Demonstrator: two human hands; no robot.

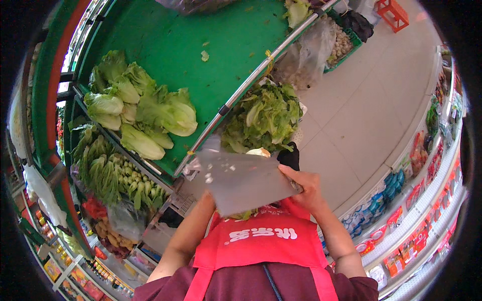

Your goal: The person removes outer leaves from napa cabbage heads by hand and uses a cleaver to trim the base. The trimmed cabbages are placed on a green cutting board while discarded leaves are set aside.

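Note:
My right hand grips the handle of a wide cleaver, its blade spanning the space before my chest. Small white bits cling to the blade's left part. Of my left hand, only the wrist area shows; the blade hides the fingers. Past the blade's far edge peeks a pale cut stem end, and leaf tips show below its near edge. Beyond lies a heap of loose green leaves. Several heads of leafy lettuce rest on the green display shelf to the left.
A metal rail edges the shelf. Bok choy is stacked left, above potatoes. A green crate with a plastic bag and a red stool stand on the tiled floor. Packaged goods line the right shelves.

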